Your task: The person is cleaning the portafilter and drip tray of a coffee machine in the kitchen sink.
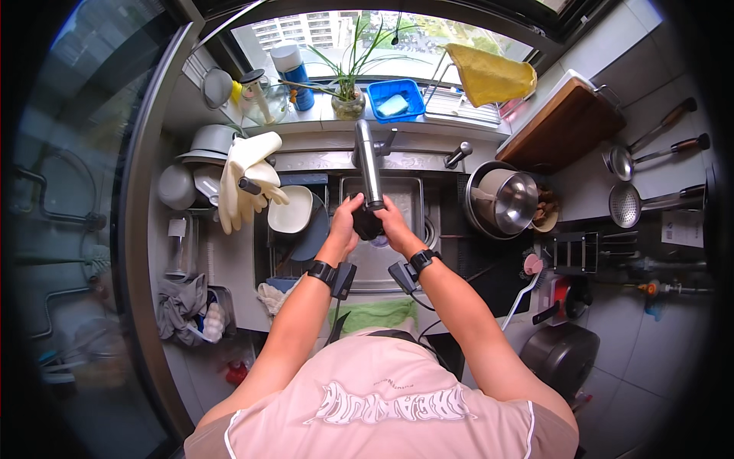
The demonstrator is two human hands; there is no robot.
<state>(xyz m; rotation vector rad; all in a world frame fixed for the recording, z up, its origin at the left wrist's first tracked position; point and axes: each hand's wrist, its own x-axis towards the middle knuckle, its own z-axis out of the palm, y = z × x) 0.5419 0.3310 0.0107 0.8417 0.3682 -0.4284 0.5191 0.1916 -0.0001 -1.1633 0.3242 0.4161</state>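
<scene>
Over the steel sink [378, 275], my left hand [344, 221] and my right hand [395, 222] grip a small black object [367, 225] from either side. Its exact kind is hard to make out, and my fingers hide its edges. Directly above it ends the spout of a metal faucet [368, 163], partly covering the object and my fingertips. Whether water is running cannot be told. Just left of my left hand, a white square dish [290, 209] leans in a dish rack. A green cloth [375, 315] lies along the sink's front edge, below my wrists.
Cream rubber gloves [243, 178] hang at the left, by stacked bowls. Nested metal pots [504, 198] stand right of the sink. On the sill are a potted plant [348, 103] and a blue basket [395, 100] with a sponge. A wooden cutting board [565, 126] leans at right.
</scene>
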